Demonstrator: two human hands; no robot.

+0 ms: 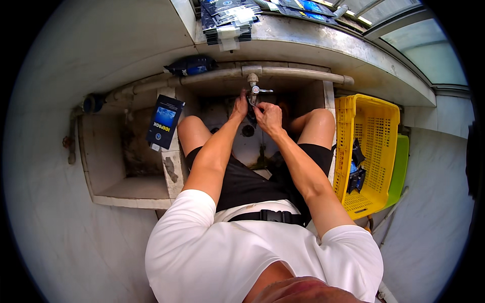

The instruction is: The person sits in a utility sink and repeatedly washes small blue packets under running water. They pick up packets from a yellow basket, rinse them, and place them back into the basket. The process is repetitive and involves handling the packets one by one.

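White shirt (242,247) and a black waist strap (270,216) lie closest under the head camera, with both bare forearms reaching forward over black shorts (252,182) and two bare knees. Left hand (240,107) and right hand (269,117) meet just below a metal tap (253,87) that hangs from a grey pipe (283,73) running along the wall. Both grips are closed on a small dark pouch (251,115) held right at the spout, over a stained stone basin (247,144). A dark blue pouch (164,121) leans on the basin's left wall, and another lies on the pipe (191,65). Up on the ledge sits a stack of flat pouches (226,20). Right of the knee stands a yellow crate (369,151) with filled dark pouches (356,169) inside, a green crate (400,166) behind it.
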